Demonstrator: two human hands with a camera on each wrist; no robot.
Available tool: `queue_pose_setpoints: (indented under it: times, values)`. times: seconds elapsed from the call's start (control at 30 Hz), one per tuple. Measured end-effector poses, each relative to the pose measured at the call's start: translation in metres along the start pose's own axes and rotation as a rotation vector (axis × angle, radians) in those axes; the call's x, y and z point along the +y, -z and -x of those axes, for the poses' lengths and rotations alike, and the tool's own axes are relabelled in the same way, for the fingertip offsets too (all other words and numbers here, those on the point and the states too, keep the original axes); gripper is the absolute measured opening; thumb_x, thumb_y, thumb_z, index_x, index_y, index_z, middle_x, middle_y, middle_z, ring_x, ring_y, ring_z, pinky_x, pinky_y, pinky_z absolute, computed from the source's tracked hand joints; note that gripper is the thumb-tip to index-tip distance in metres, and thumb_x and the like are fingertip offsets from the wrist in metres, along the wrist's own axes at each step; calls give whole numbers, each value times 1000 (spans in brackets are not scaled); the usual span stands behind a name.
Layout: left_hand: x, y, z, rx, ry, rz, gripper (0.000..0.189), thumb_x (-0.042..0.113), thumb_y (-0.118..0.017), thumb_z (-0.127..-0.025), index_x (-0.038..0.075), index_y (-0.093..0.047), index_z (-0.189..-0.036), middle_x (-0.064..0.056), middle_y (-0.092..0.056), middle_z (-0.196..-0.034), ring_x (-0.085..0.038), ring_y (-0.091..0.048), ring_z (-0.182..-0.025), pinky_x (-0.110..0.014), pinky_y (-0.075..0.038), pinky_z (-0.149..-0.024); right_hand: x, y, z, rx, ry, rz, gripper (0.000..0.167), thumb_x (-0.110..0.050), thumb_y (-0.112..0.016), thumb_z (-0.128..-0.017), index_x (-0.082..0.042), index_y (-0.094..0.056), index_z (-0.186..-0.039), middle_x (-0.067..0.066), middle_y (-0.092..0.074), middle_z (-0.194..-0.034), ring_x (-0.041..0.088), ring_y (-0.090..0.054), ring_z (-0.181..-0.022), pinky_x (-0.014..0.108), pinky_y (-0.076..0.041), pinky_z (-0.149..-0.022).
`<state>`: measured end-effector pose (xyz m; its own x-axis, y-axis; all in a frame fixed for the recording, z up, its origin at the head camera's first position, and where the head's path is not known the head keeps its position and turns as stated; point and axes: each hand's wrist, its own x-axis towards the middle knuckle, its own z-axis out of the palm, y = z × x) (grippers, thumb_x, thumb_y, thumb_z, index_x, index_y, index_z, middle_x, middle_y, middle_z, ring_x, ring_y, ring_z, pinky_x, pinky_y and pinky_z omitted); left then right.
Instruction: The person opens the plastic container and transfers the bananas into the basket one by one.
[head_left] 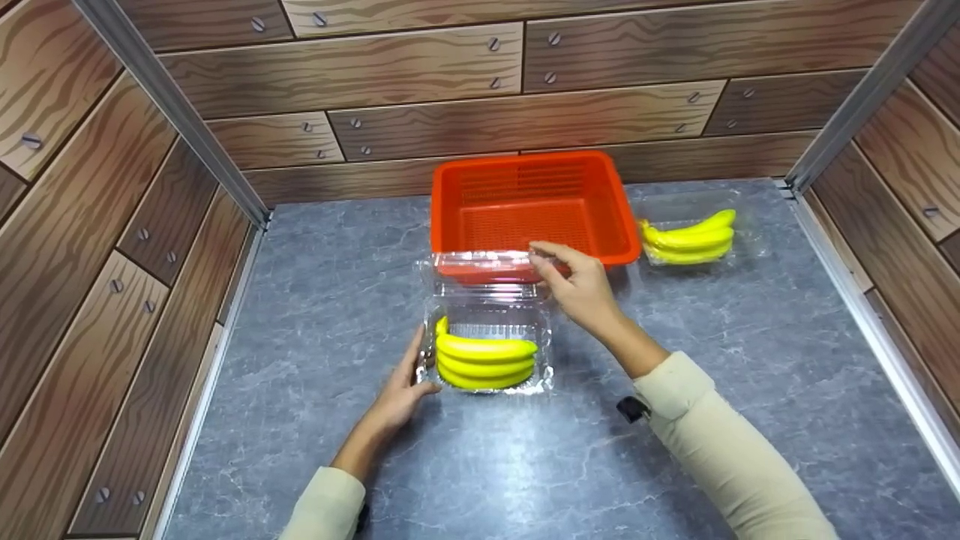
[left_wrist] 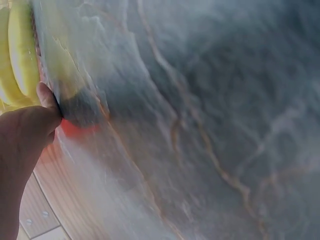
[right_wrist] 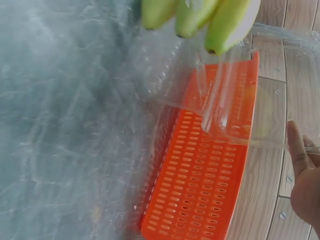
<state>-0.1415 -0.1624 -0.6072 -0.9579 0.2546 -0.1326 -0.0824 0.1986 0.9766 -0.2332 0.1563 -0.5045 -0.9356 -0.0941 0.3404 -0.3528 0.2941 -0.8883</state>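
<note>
A clear plastic clamshell container (head_left: pixel 545 330) stands on the grey table with its lid (head_left: pixel 480 271) raised at the back. In its base lies a bunch of yellow bananas (head_left: pixel 487 364). My left hand (head_left: pixel 397 394) rests against the container's left side, fingers straight along the wall and thumb (left_wrist: pixel 46 95) by the front corner. With finger and thumb, my right hand (head_left: pixel 581 292) pinches the right edge of the lid. In the right wrist view the lid overlaps the orange basket (right_wrist: pixel 200 185), and the banana tips (right_wrist: pixel 220 30) show above.
Directly behind the container, the orange basket's rim (head_left: pixel 630 217) stands near the back wall. Right of it, another bunch of bananas (head_left: pixel 690 240) lies in a second clear container (head_left: pixel 652 202). Wood-patterned walls (head_left: pixel 420 67) enclose the table on the left, back and right.
</note>
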Motion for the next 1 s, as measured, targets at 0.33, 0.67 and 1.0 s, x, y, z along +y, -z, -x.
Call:
queue_pose_setpoints:
  times: [0.33,0.67,1.0]
  values:
    - [-3,5,5,-105,-20,10,110,-5,-67,-77,11,-11,-170,-35,-30,-167,-50,-41,-151,-61,-37,-126,-1,-1,-33,-3,-216,-40,40,-32,-68,-106,-1,-74,-130,27,-78,-115,47,-77,-91,28,-62,-55]
    - [-3,4,8,-95,3,54,101,-7,-75,-73,11,-22,-158,-31,-40,-153,-38,-50,-137,-38,-53,-107,4,-9,-45,7,-307,-40,46,-42,-70,-103,-4,-74,-128,25,-77,-118,30,-77,-104,31,-62,-53]
    - [-4,3,5,-82,-9,65,100,-6,-78,-74,10,-23,-157,-31,-41,-155,-37,-52,-138,-45,-53,-113,3,-3,-33,4,-240,42,55,-43,-73,-101,-6,-65,-142,20,-75,-125,37,-75,-109,39,-66,-60]
